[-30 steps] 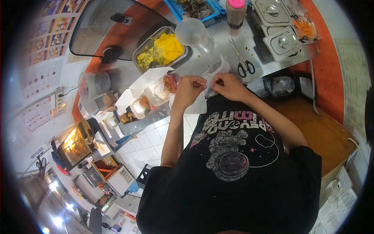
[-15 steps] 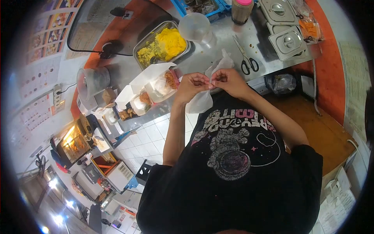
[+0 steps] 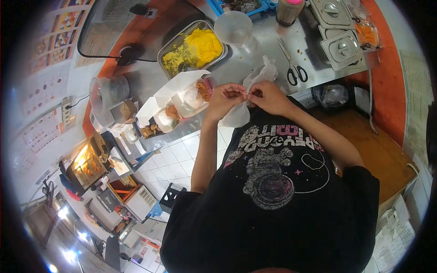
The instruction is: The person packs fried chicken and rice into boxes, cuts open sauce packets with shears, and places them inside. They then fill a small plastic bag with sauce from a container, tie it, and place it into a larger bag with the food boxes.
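Observation:
My left hand (image 3: 225, 101) and my right hand (image 3: 269, 97) meet over the counter's front edge. Their fingertips are closed on a thin white plastic bag (image 3: 236, 117), pinched at about its middle. One end of the bag hangs below my fingers, while a crumpled end (image 3: 268, 71) sticks up beyond my right hand. To the left of my left hand stands an open white box (image 3: 184, 85) with rice (image 3: 194, 98) and a fried piece of food (image 3: 203, 91). Black-handled scissors (image 3: 291, 63) lie on the metal counter to the right.
A metal tray (image 3: 165, 45) of yellow food and a clear container (image 3: 233, 29) stand behind the hands. Further left is another open box with rice (image 3: 165, 119). Lidded steel pans (image 3: 341, 49) and a pink-lidded jar (image 3: 288, 12) are at the back right.
The view has shifted slightly, so the counter items sit a little further right. Both hands keep their pinch on the bag, with only slight finger movement.

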A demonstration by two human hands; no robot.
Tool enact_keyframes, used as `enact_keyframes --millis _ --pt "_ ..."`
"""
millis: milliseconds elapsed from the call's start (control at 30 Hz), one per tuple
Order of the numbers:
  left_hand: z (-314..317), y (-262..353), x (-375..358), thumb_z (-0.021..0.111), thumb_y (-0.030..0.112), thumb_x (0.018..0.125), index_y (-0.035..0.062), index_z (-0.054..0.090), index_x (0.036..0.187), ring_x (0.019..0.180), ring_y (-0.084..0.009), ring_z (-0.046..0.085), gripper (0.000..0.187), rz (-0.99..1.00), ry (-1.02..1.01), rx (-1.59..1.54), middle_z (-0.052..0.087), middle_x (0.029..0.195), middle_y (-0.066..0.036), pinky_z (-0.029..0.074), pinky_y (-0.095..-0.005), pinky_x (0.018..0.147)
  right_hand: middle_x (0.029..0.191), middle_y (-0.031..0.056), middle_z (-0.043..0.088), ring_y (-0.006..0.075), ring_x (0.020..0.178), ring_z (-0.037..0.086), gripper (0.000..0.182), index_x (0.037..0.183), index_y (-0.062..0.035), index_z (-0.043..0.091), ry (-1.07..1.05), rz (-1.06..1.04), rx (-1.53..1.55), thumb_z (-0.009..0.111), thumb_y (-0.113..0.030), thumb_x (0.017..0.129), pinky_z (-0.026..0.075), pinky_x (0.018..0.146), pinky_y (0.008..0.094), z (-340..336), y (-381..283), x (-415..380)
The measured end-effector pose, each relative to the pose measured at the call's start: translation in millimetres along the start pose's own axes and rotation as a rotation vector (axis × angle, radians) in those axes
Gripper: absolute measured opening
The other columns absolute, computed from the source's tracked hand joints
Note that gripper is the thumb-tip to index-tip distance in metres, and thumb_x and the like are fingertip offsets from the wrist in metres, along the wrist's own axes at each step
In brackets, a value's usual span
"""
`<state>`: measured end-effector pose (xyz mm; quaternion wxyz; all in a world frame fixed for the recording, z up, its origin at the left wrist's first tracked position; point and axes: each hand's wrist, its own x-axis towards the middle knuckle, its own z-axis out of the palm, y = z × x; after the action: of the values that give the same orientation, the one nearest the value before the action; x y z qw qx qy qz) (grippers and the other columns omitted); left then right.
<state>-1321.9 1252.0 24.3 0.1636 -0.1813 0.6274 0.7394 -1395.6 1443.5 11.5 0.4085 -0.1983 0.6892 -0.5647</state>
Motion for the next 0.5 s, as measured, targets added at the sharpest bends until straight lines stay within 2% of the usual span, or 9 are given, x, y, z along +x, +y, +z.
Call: enact_keyframes --millis 33,67,100,133,200,300,367,433,500 --pt "2 0 0 0.073 -0.003 0.079 -0.0015 0.066 0.104 0.084 -0.0105 0.065 0.025 0.0 0.0 0.0 0.068 0.093 -0.004 0.053 -0.0246 0.079 0.074 0.0209 0.065 0.0312 0.072 0.067 0.022 0.083 0.0047 0.064 0.024 -0.088 -0.15 0.069 -0.017 0.082 0.053 0.07 0.0387 0 -2 1" --pt "6 0 -1 0.072 -0.002 0.078 -0.0016 0.067 0.102 0.082 -0.0107 0.065 0.025 0.053 0.077 0.158 0.068 0.091 -0.005 0.052 -0.0243 0.076 0.074 0.0209 0.065 0.0312 0.072 0.067 0.022 0.083 0.0047 0.064 0.024 -0.087 -0.15 0.069 -0.017 0.082 0.053 0.07 0.0387 1 -5 1" --pt "11 0 -3 0.072 -0.002 0.076 -0.0017 0.067 0.101 0.079 -0.0108 0.065 0.025 0.106 0.155 0.317 0.068 0.089 -0.006 0.052 -0.024 0.074 0.074 0.0224 0.064 0.0358 0.074 0.065 0.02 0.082 0.0041 0.061 0.065 -0.149 -0.274 0.066 -0.015 0.082 0.052 0.07 0.0422 3 -8 1" --pt "17 4 -4 0.072 -0.002 0.076 -0.0017 0.067 0.101 0.079 -0.0108 0.065 0.025 0.105 0.155 0.316 0.068 0.089 -0.006 0.052 -0.024 0.074 0.075 0.0239 0.063 0.0404 0.076 0.063 0.017 0.081 0.0035 0.058 0.106 -0.211 -0.399 0.064 -0.013 0.082 0.051 0.07 0.0457 5 -10 1" --pt "29 10 -3 0.07 -0.001 0.073 -0.0025 0.066 0.098 0.074 -0.0118 0.064 0.026 0.294 0.417 0.648 0.067 0.081 -0.008 0.051 -0.0237 0.068 0.077 0.0235 0.063 0.0415 0.077 0.063 0.018 0.082 0.003 0.056 0.131 -0.203 -0.462 0.062 -0.014 0.083 0.05 0.07 0.0474 8 -13 5" --pt "32 9 3 0.068 -0.002 0.072 -0.0018 0.066 0.097 0.074 -0.0144 0.065 0.025 0.325 0.539 0.711 0.065 0.084 -0.011 0.051 -0.0249 0.064 0.08 0.0228 0.063 0.0427 0.079 0.062 0.018 0.085 0.0027 0.054 0.174 -0.169 -0.518 0.061 -0.014 0.084 0.049 0.071 0.0492 10 -18 8" --pt "30 17 2 0.068 -0.002 0.072 -0.001 0.066 0.098 0.076 -0.016 0.066 0.025 0.354 0.486 0.767 0.065 0.087 -0.011 0.052 -0.0262 0.063 0.081 0.0224 0.063 0.0428 0.08 0.062 0.018 0.086 0.0029 0.053 0.191 -0.143 -0.517 0.06 -0.014 0.084 0.048 0.071 0.0493 9 -23 7" --pt "29 27 1 0.067 -0.003 0.073 -0.0002 0.065 0.098 0.077 -0.0177 0.067 0.026 0.376 0.438 0.818 0.064 0.09 -0.012 0.053 -0.0276 0.062 0.079 0.0229 0.061 0.044 0.08 0.06 0.017 0.087 0.0032 0.052 0.159 -0.207 -0.4 0.059 -0.012 0.084 0.047 0.071 0.0502 6 -26 5" --pt "28 39 -1 0.066 -0.004 0.072 0.0003 0.064 0.097 0.078 -0.0206 0.067 0.026 0.355 0.281 0.665 0.063 0.096 -0.013 0.055 -0.0296 0.064 0.078 0.0228 0.06 0.0442 0.08 0.06 0.016 0.087 0.0033 0.052 0.128 -0.233 -0.392 0.058 -0.011 0.084 0.047 0.071 0.0505 4 -27 2"
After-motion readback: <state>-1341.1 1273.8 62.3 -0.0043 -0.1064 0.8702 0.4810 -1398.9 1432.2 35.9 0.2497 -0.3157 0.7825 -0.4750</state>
